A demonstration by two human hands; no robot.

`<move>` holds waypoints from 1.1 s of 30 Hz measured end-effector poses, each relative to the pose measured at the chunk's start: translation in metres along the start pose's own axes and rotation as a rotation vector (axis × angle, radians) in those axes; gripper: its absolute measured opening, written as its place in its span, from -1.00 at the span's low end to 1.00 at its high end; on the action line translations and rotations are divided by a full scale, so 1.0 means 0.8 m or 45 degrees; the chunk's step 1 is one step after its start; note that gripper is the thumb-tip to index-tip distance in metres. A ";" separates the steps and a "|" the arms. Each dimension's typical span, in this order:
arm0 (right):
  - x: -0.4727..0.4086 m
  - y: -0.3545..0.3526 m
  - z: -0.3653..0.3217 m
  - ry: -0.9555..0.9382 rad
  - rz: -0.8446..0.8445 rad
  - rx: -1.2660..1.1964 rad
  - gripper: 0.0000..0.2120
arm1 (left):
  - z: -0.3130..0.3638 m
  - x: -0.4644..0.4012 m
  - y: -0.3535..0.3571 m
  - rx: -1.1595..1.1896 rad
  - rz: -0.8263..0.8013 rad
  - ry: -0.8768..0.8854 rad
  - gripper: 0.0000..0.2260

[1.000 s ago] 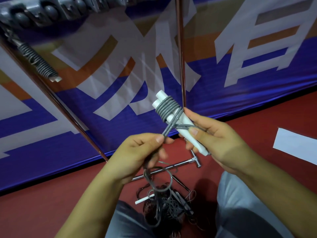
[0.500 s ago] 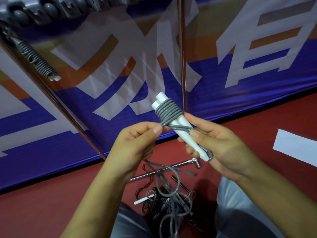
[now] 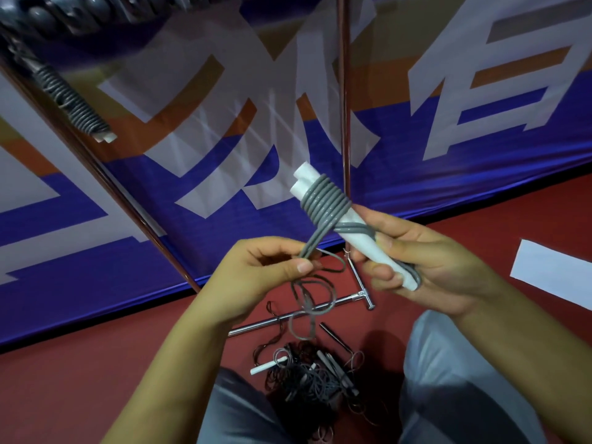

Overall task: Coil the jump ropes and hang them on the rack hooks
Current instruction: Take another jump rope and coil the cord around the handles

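My right hand (image 3: 426,267) grips two white jump-rope handles (image 3: 358,241) held side by side, tilted up to the left. Grey rope (image 3: 325,205) is wound in several tight turns around their upper part. My left hand (image 3: 256,277) pinches the doubled free rope just below the coil, and the slack hangs in loops (image 3: 315,299) under it. A coiled rope (image 3: 75,104) with white handle tips hangs from the rack's top bar (image 3: 64,14) at the upper left.
The rack's brown uprights (image 3: 345,123) rise in front of a blue, white and orange banner. Its chrome foot bar (image 3: 298,315) lies on the red floor. A tangled pile of dark ropes (image 3: 307,379) with one white handle lies between my knees. White paper (image 3: 551,270) lies at right.
My left hand has carried the free rope around the handles, adding to the coil, and now holds it lower left of the coil. The hanging slack has risen and shortened.
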State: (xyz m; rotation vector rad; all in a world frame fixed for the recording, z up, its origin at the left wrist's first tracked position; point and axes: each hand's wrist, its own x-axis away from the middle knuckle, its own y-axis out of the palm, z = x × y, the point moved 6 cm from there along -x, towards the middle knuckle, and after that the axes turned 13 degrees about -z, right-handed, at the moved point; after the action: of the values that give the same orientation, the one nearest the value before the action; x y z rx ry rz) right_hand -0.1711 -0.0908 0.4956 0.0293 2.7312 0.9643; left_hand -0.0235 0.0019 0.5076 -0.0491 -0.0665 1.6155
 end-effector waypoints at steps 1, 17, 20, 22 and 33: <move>0.001 0.001 0.000 0.004 -0.063 -0.013 -0.54 | -0.001 -0.001 0.000 -0.014 0.019 -0.026 -0.85; 0.011 0.011 0.015 0.670 -0.418 0.400 -0.56 | -0.008 -0.019 -0.006 -0.585 -0.001 -0.069 -0.85; 0.011 0.014 0.016 0.755 -0.427 0.443 -0.57 | 0.000 -0.018 -0.003 -0.620 -0.004 -0.028 -0.72; 0.011 0.013 0.018 0.817 -0.405 0.518 -0.56 | 0.002 -0.018 0.001 -0.619 -0.021 -0.030 -0.76; -0.002 0.003 0.023 0.872 0.005 1.313 -0.57 | -0.001 -0.009 0.001 -0.993 0.185 -0.170 -0.81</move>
State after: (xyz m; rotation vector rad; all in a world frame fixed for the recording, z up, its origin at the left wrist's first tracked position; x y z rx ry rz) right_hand -0.1654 -0.0777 0.4838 -0.1344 3.4942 -0.6527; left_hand -0.0236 -0.0055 0.5064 -0.5562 -0.8079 1.6489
